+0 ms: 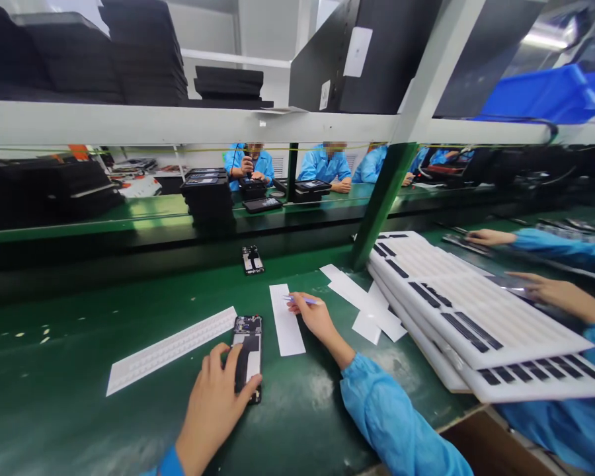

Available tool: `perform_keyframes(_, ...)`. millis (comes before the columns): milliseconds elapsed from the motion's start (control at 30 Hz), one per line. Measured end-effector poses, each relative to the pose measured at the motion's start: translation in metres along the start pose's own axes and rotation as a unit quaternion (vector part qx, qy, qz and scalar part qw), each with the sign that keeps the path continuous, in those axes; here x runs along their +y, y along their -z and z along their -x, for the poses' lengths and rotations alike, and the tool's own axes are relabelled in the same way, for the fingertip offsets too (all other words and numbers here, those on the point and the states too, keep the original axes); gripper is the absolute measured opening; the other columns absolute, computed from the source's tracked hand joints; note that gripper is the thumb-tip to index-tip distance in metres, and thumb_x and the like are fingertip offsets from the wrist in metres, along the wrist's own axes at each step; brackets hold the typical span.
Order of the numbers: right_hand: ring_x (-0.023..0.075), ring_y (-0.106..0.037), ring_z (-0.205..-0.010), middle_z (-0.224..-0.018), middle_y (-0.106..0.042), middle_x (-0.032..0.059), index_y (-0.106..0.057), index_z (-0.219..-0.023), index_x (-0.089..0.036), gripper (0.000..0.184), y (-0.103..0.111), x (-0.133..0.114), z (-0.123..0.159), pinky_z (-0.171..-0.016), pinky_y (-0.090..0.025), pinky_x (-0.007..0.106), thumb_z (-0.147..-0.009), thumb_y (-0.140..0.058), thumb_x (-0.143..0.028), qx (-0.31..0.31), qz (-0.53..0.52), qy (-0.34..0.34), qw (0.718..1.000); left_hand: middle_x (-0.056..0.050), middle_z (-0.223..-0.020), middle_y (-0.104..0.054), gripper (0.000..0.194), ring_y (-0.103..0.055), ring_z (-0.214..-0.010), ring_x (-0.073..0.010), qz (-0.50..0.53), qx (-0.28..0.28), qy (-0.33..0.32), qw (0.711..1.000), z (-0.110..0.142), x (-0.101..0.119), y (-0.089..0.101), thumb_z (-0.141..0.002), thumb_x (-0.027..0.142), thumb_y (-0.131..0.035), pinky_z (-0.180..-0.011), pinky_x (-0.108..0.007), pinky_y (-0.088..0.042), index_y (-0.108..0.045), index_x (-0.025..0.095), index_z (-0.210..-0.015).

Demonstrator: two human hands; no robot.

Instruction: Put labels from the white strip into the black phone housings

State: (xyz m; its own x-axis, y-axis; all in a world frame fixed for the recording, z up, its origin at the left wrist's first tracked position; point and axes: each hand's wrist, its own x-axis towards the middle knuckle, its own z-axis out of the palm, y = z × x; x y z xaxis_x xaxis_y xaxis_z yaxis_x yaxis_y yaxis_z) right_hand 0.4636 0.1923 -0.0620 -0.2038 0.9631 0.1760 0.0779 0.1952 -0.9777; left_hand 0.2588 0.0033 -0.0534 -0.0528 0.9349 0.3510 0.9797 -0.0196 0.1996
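On the green bench lies an opened phone (250, 363) with its inner board and a dark battery area showing. My left hand (215, 390) grips it from the left, thumb at its right edge and fingers over its left side. Between the fingertips of my right hand (313, 317) are thin purple tweezers (305, 300), their tips over the upper part of a white paper strip (286, 330). Left of the phone, a long white strip with rows of small pieces (171, 350) lies slanting, its far end close to the phone's top.
Another opened phone (252, 260) lies farther back. Loose white strips (361, 301) and stacked white foam trays (456, 297) with black pieces are at right, beside a green post (384, 205). A co-worker's hands (555, 294) work beyond the trays. A shelf (228, 125) crosses overhead.
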Motion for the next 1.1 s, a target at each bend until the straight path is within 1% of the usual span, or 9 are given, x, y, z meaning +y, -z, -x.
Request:
perform_keyframes(67,0.0201,-0.068,-0.066,-0.077,-0.071,0.0105,-0.07,-0.088,-0.011,0.042,-0.001,-0.001,0.0,-0.06,-0.057,0.03,-0.084,-0.057,-0.05,-0.008,-0.01,-0.015,1.0,-0.011,-0.121,-0.047,0.041,-0.049,-0.109,-0.0275,0.06,0.012,-0.031,0.998,-0.01,-0.015,0.005,-0.092,0.046,-0.049,-0.093,-0.044,-0.047,-0.053,0.021,-0.124)
perform_keyframes(233,0.0147,-0.063,-0.059,-0.067,-0.067,0.0035,-0.069,-0.077,-0.014,0.018,-0.003,-0.002,0.002,-0.057,-0.052,0.022,-0.074,-0.065,-0.031,-0.035,-0.035,-0.033,0.998,-0.007,-0.115,-0.051,0.02,-0.05,-0.112,-0.0228,0.185,0.024,-0.061,0.981,-0.059,-0.037,0.009,-0.095,0.031,-0.044,-0.097,-0.04,-0.044,-0.055,0.022,-0.108)
perform_keyframes(300,0.0121,-0.059,-0.055,-0.062,-0.064,0.0005,-0.068,-0.071,-0.015,0.009,-0.002,-0.001,0.002,-0.053,-0.047,0.019,-0.069,-0.066,-0.023,-0.042,-0.039,-0.037,0.998,-0.007,-0.115,-0.052,0.02,-0.05,-0.112,-0.0226,0.208,0.033,-0.064,0.975,-0.083,-0.035,0.005,-0.092,0.025,-0.043,-0.098,-0.041,-0.043,-0.054,0.021,-0.109)
perform_keyframes(367,0.0109,-0.057,-0.053,-0.059,-0.062,-0.0009,-0.068,-0.071,-0.015,0.007,0.001,0.0,0.0,-0.051,-0.045,0.018,-0.067,-0.066,-0.02,-0.041,-0.042,-0.048,0.997,-0.007,-0.119,-0.052,0.025,-0.048,-0.115,-0.0231,0.214,0.023,-0.085,0.973,-0.104,-0.028,-0.002,-0.088,0.021,-0.046,-0.1,-0.043,-0.04,-0.054,0.021,-0.112)
perform_keyframes(467,0.0123,-0.058,-0.052,-0.059,-0.063,0.0,-0.069,-0.073,-0.014,0.013,0.003,0.003,-0.002,-0.052,-0.049,0.021,-0.069,-0.067,-0.026,-0.032,-0.051,-0.076,0.995,-0.004,-0.13,-0.051,0.03,-0.043,-0.125,-0.0258,0.181,-0.026,-0.165,0.969,-0.121,-0.013,-0.019,-0.086,0.02,-0.051,-0.105,-0.047,-0.034,-0.058,0.025,-0.114)
perform_keyframes(533,0.0139,-0.06,-0.054,-0.06,-0.064,0.0017,-0.069,-0.074,-0.014,0.018,0.004,0.006,-0.003,-0.054,-0.052,0.023,-0.067,-0.07,-0.03,-0.031,-0.059,-0.098,0.993,-0.002,-0.135,-0.051,0.029,-0.039,-0.13,-0.0277,0.146,-0.048,-0.202,0.967,-0.123,-0.005,-0.032,-0.086,0.022,-0.052,-0.108,-0.05,-0.03,-0.061,0.027,-0.113)
perform_keyframes(700,0.0179,-0.067,-0.063,-0.067,-0.069,0.0067,-0.07,-0.08,-0.012,0.029,0.004,0.008,-0.003,-0.059,-0.055,0.026,-0.062,-0.076,-0.033,-0.033,-0.08,-0.135,0.987,-0.001,-0.135,-0.053,0.033,-0.041,-0.131,-0.0261,0.117,-0.079,-0.228,0.964,-0.118,-0.002,-0.057,-0.089,0.03,-0.054,-0.11,-0.05,-0.029,-0.059,0.028,-0.122)
perform_keyframes(900,0.0166,-0.066,-0.058,-0.065,-0.069,0.007,-0.068,-0.072,-0.012,0.023,0.003,0.006,0.002,-0.057,-0.055,0.025,-0.065,-0.072,-0.033,-0.042,-0.083,-0.143,0.985,-0.001,-0.133,-0.056,0.028,-0.047,-0.127,-0.025,0.113,-0.087,-0.227,0.963,-0.118,-0.001,-0.057,-0.091,0.033,-0.054,-0.109,-0.049,-0.031,-0.064,0.029,-0.117)
perform_keyframes(1100,0.0155,-0.065,-0.058,-0.067,-0.07,0.0065,-0.068,-0.072,-0.012,0.018,0.003,0.009,0.001,-0.059,-0.054,0.025,-0.066,-0.07,-0.029,-0.057,-0.073,-0.124,0.988,0.0,-0.133,-0.056,0.026,-0.046,-0.128,-0.0242,0.122,-0.1,-0.217,0.963,-0.12,-0.001,-0.056,-0.09,0.033,-0.054,-0.109,-0.049,-0.031,-0.064,0.028,-0.114)
